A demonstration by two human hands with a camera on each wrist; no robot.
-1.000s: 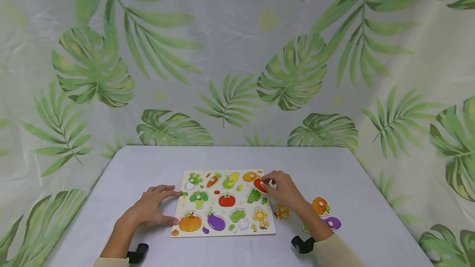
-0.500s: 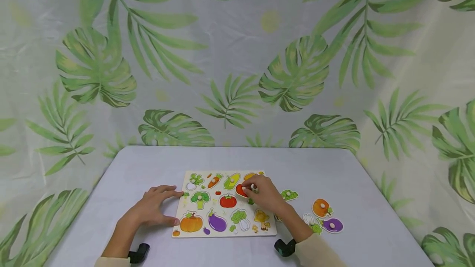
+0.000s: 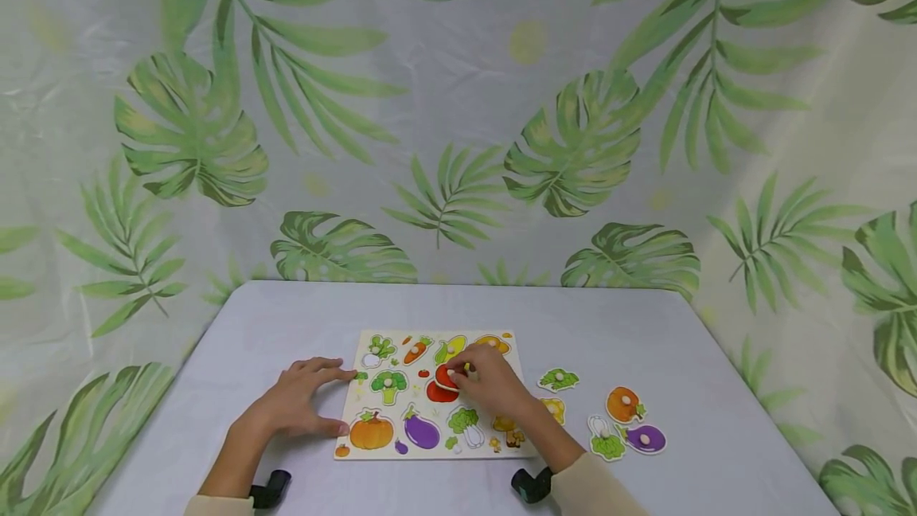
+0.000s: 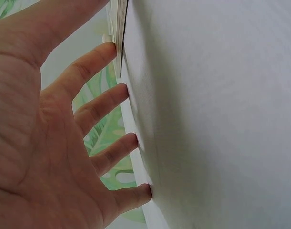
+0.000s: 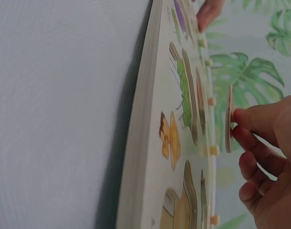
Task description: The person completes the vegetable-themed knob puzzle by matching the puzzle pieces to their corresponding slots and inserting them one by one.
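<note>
A wooden vegetable puzzle board (image 3: 430,455) lies on the white table. My right hand (image 3: 494,385) pinches the knob of a red tomato puzzle piece (image 3: 446,377) with thumb and finger. That piece is just over the printed tomato (image 3: 438,395), covering its upper part. In the right wrist view the tomato piece (image 5: 228,121) appears edge-on, apart from the board (image 5: 146,124). My left hand (image 3: 301,398) rests at the board's left edge, fingers spread. The left wrist view shows this hand (image 4: 64,138) with its index fingertip at the board's edge (image 4: 119,43).
Right of the board lie a green leafy piece (image 3: 557,379), a pumpkin piece (image 3: 623,404), an eggplant piece (image 3: 646,439) and a bok choy piece (image 3: 607,443). A yellow mushroom piece (image 3: 555,408) is partly behind the right forearm. Knobbed pieces such as the broccoli (image 3: 388,385) sit in the board.
My right hand has carried the tomato piece leftward from the board's upper right corner to the printed tomato. My left hand has stayed at the board's left edge.
</note>
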